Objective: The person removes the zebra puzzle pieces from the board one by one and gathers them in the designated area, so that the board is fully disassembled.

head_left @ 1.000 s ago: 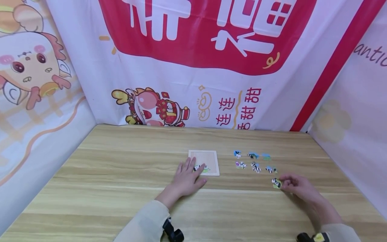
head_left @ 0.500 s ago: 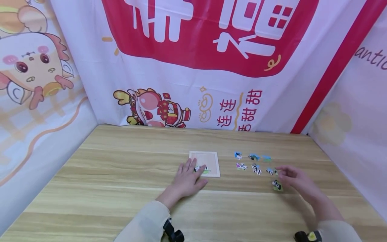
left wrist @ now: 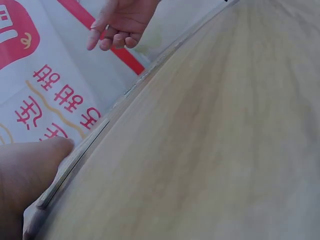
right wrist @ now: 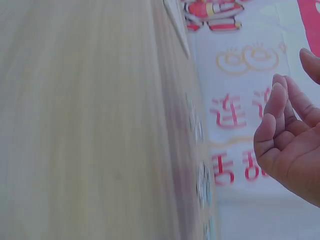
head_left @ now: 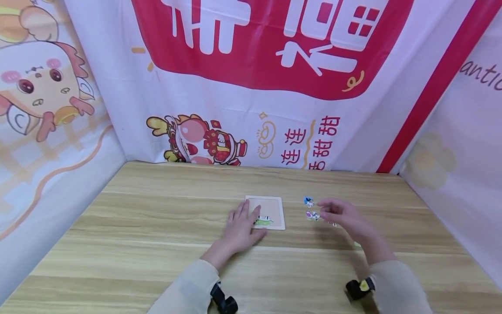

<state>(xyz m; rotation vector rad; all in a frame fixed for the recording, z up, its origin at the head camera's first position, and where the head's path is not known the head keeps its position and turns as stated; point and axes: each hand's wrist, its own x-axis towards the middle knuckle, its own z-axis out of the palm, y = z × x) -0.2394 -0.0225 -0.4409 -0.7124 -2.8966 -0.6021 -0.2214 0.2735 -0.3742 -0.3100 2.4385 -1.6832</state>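
My left hand [head_left: 239,230] rests with spread, straight fingers on the left side of a shallow white puzzle tray [head_left: 283,213]. Inside the tray, a green and black-and-white puzzle piece [head_left: 264,221] lies along the near edge, partly covered by the fingers. My right hand [head_left: 345,217] hovers over the loose pieces, fingers loosely bent and thumb apart; in the right wrist view nothing shows between its fingers [right wrist: 275,102]. Left of its fingertips lie a blue piece [head_left: 308,201] and a white and purple piece [head_left: 312,215]. The hand hides most other loose pieces.
The wooden table [head_left: 157,244] runs back to a white and red printed cloth [head_left: 251,100]. Printed cloths also flank both sides. A sliver of green piece [head_left: 357,244] shows below the right wrist. Each wrist carries a black camera [head_left: 354,289].
My right hand has let go of the panda-like piece at the right and moved left above the other loose pieces. The left hand has shifted slightly on the tray, baring more of the inner piece.
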